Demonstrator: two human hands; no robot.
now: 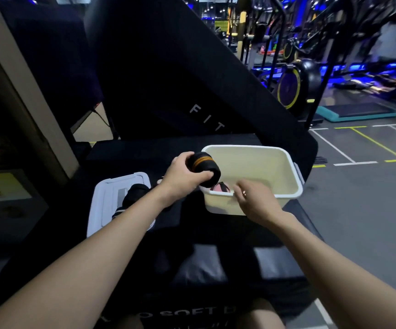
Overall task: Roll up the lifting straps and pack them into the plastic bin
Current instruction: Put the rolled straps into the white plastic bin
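Note:
My left hand (184, 175) grips a rolled black strap with orange stripes (204, 166) and holds it over the near left corner of the cream plastic bin (287, 186). Inside the bin, at that corner, lies a pink and black strap (220, 187). My right hand (255, 199) hovers at the bin's near rim with its fingers loosely bent and nothing in it. Another black strap (133, 198) lies on the white lid (106, 200) to the left, partly hidden by my left forearm.
The bin and lid stand on a black soft box (192, 269). A black padded mat (168, 79) leans up behind them. Exercise bikes (296, 84) and a teal step platform (356, 112) stand at the right, beyond a marked grey floor (363, 186).

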